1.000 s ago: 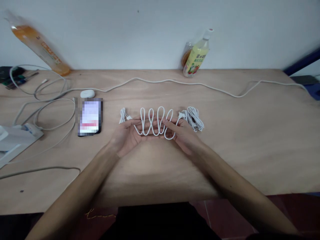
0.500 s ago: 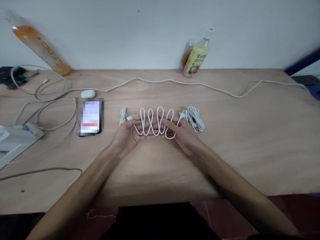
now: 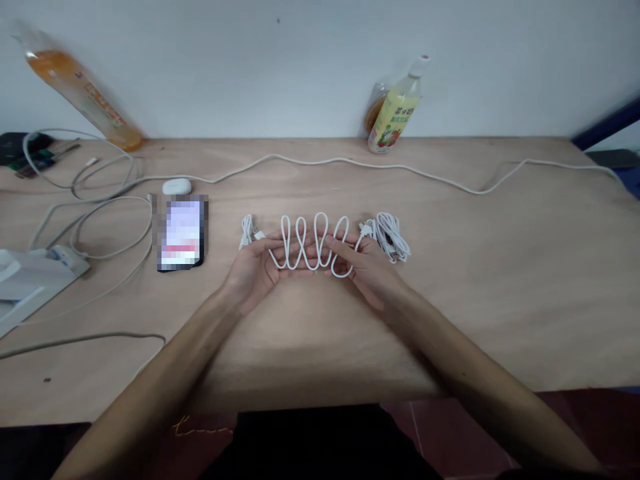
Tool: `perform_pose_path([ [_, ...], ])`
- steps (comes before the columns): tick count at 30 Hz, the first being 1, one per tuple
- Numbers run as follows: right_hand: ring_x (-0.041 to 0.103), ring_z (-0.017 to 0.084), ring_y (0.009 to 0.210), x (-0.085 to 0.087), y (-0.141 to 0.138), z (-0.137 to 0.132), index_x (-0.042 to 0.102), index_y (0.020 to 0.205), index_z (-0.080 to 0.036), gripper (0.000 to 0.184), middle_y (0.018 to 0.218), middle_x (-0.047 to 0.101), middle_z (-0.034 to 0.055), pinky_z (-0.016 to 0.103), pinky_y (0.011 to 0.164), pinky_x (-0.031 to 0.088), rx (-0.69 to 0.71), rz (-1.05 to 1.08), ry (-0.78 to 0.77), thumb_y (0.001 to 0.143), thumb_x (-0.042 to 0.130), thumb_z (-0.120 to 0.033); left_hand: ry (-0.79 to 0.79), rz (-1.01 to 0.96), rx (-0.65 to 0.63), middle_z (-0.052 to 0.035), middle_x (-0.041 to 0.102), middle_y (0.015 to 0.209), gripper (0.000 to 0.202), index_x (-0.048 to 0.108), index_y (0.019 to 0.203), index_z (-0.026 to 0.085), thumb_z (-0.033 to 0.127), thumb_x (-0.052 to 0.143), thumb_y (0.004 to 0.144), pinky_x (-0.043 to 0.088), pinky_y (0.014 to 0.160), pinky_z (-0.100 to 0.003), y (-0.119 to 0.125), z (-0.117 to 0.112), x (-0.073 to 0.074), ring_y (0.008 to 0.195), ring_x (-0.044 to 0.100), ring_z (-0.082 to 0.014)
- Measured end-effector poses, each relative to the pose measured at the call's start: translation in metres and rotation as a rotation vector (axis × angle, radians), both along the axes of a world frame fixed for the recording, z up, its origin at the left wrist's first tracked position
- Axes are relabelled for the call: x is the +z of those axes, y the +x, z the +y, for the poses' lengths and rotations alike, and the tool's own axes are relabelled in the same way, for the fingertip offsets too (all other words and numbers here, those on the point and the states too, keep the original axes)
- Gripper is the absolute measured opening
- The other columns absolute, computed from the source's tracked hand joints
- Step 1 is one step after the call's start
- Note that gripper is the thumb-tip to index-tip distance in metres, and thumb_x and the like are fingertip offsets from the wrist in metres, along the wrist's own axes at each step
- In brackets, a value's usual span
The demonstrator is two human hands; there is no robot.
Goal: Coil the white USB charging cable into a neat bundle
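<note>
A white USB cable [image 3: 301,243] lies in upright zigzag loops across the fingers of both hands, which meet palms up over the table. My left hand [image 3: 253,277] supports its left end, the thumb close to a white plug [image 3: 259,235]. My right hand [image 3: 373,270] holds the other end, with the thumb pressed over the right loops and another white plug [image 3: 367,231] beside the index finger. Just beyond the left fingertips is a small bundled white cable [image 3: 247,230]. A larger coiled white cable bundle [image 3: 393,238] lies beside my right hand. The lower fingers are partly hidden by the loops.
To the left lie a phone [image 3: 183,233], a white earbud case [image 3: 177,187], tangled cables [image 3: 75,200] and a white power strip [image 3: 40,273]. An orange drink bottle [image 3: 83,100] and a yellow bottle [image 3: 395,113] stand by the wall. A long white cable [image 3: 345,160] runs across the back.
</note>
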State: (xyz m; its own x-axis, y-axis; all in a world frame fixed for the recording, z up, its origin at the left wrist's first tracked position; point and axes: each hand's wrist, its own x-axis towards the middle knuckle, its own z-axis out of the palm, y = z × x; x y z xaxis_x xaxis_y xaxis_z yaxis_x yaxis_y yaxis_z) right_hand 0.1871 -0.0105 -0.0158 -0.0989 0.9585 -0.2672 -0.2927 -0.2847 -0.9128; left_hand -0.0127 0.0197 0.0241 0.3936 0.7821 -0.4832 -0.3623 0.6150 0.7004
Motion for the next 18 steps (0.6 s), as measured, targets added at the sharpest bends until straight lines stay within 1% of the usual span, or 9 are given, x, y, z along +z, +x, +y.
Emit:
perform_pose_path([
  [4, 0.072, 0.017, 0.073, 0.0014, -0.0005, -0.0001, 0.086, 0.105, -0.024, 0.035, 0.094, 0.084, 0.0049, 0.034, 0.071, 0.064, 0.011, 0.004, 0.010, 0.085, 0.092, -0.052, 0.001, -0.001, 0.004, -0.0239, 0.085, 0.121, 0.056, 0.065, 0.149, 0.002, 0.010, 0.047, 0.097, 0.071, 0.097, -0.052, 0.0004, -0.0002, 0.0001, 0.110, 0.085, -0.0359],
  [9, 0.072, 0.017, 0.074, 0.0039, -0.0017, -0.0005, 0.087, 0.112, -0.025, 0.038, 0.095, 0.084, 0.0044, 0.032, 0.069, 0.063, 0.004, -0.003, 0.006, 0.084, 0.092, -0.051, -0.021, 0.001, 0.022, -0.0238, 0.086, 0.119, 0.055, 0.065, 0.149, 0.002, 0.010, 0.046, 0.099, 0.072, 0.095, -0.051, 0.0015, -0.0001, 0.0003, 0.108, 0.086, -0.0352],
  [12, 0.072, 0.017, 0.076, 0.0045, -0.0026, -0.0009, 0.088, 0.111, -0.025, 0.038, 0.095, 0.084, 0.0048, 0.032, 0.069, 0.062, 0.002, -0.007, 0.006, 0.084, 0.091, -0.052, -0.027, 0.012, 0.024, -0.0243, 0.086, 0.116, 0.053, 0.066, 0.147, 0.000, 0.010, 0.044, 0.100, 0.071, 0.096, -0.051, 0.0026, -0.0003, 0.0001, 0.108, 0.086, -0.0350],
  [15, 0.070, 0.017, 0.072, 0.0041, -0.0025, -0.0014, 0.087, 0.108, -0.024, 0.038, 0.090, 0.082, 0.0040, 0.032, 0.068, 0.062, -0.007, -0.011, 0.001, 0.082, 0.093, -0.053, -0.019, 0.017, 0.030, -0.0249, 0.086, 0.113, 0.052, 0.067, 0.144, -0.001, 0.010, 0.045, 0.099, 0.071, 0.096, -0.050, 0.0034, -0.0007, -0.0008, 0.108, 0.086, -0.0354],
  [18, 0.068, 0.017, 0.070, 0.0037, -0.0020, -0.0019, 0.086, 0.106, -0.024, 0.037, 0.086, 0.080, 0.0032, 0.032, 0.068, 0.062, -0.003, -0.029, -0.005, 0.083, 0.093, -0.053, 0.009, 0.013, 0.007, -0.0231, 0.087, 0.112, 0.051, 0.069, 0.143, 0.000, 0.011, 0.047, 0.098, 0.071, 0.096, -0.050, 0.0031, -0.0009, -0.0020, 0.108, 0.085, -0.0349],
])
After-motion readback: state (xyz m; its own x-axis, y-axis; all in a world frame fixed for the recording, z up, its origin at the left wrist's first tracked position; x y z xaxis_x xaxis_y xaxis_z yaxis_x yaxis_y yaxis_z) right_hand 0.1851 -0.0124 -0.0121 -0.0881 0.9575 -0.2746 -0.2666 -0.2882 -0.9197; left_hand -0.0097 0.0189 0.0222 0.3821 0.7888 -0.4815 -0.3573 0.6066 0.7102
